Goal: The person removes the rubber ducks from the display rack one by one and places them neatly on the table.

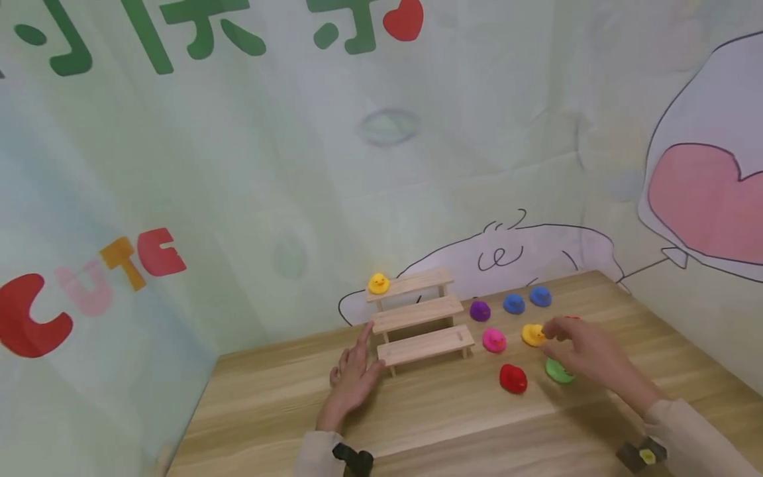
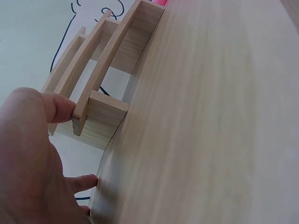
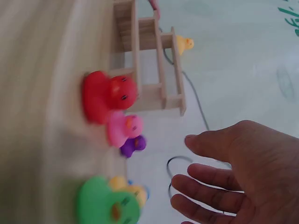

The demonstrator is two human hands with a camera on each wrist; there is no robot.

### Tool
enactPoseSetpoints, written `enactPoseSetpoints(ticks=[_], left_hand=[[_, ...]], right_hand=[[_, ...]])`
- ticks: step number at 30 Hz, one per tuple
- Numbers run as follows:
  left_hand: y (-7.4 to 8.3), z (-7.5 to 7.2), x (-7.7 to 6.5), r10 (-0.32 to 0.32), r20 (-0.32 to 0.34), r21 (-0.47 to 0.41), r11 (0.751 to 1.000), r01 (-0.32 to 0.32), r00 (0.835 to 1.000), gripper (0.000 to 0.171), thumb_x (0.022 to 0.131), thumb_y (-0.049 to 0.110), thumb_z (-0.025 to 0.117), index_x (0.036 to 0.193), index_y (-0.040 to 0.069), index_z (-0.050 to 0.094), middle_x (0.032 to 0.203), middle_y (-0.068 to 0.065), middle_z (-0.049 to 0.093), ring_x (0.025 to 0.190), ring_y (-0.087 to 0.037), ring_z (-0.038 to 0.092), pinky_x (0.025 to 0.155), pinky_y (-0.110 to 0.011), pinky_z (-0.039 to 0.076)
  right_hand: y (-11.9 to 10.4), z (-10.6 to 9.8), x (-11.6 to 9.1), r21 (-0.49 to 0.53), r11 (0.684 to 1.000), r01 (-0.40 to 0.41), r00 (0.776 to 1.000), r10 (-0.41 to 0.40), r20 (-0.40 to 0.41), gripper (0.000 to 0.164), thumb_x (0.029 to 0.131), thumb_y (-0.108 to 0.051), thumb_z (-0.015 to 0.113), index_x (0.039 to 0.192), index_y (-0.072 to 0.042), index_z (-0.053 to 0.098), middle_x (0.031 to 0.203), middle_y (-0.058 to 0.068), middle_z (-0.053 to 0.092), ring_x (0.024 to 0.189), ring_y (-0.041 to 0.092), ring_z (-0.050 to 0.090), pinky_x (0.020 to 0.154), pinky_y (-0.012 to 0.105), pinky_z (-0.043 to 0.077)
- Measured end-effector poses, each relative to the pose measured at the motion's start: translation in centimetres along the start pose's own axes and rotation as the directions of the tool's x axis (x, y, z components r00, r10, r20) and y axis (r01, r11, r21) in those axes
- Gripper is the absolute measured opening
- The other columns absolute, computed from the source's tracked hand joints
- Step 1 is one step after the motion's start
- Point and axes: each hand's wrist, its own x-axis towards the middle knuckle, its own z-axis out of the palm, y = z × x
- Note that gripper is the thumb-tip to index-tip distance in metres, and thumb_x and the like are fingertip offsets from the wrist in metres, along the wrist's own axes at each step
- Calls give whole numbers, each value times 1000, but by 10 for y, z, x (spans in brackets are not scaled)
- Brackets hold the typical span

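A three-step wooden stand [image 1: 417, 314] stands at the back of the table, a yellow rubber duck [image 1: 378, 284] on the left end of its top step. My left hand [image 1: 354, 379] touches the stand's left side; in the left wrist view its thumb [image 2: 60, 108] rests against the end of the lowest step. Above the ducks on the right hovers my right hand [image 1: 587, 348], fingers apart and holding nothing in the right wrist view. Closest to it are another yellow duck [image 1: 532, 335] and a green duck [image 1: 558, 371], partly hidden by the hand.
Right of the stand sit a purple duck [image 1: 479, 311], a pink duck [image 1: 494, 340], a red duck [image 1: 513, 379] and two blue ducks [image 1: 514, 304]. Something red [image 1: 572, 318] shows behind the right hand. A printed cloth backdrop [image 1: 268, 165] hangs behind the wooden table [image 1: 262, 391].
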Motion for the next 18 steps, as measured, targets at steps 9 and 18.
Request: enactPoseSetpoints(ticks=[9, 18], left_hand=[[4, -2, 1, -29, 12, 13, 999, 29, 999, 79, 105, 45, 52, 170, 50, 7, 174, -25, 34, 159, -66, 10, 119, -81, -1], [10, -11, -7, 4, 20, 2, 1000, -4, 1000, 79, 103, 37, 54, 171, 41, 13, 172, -28, 36, 156, -71, 12, 115, -87, 2]], right_hand=[[-73, 22, 75, 125, 981, 146, 988, -138, -70, 36, 101, -30, 72, 127, -6, 69, 119, 15, 78, 113, 36, 72, 92, 54, 60], [-151, 86, 144, 251, 944, 214, 976, -219, -10, 55, 101, -27, 72, 149, -6, 56, 138, 21, 71, 123, 40, 71, 104, 57, 58]])
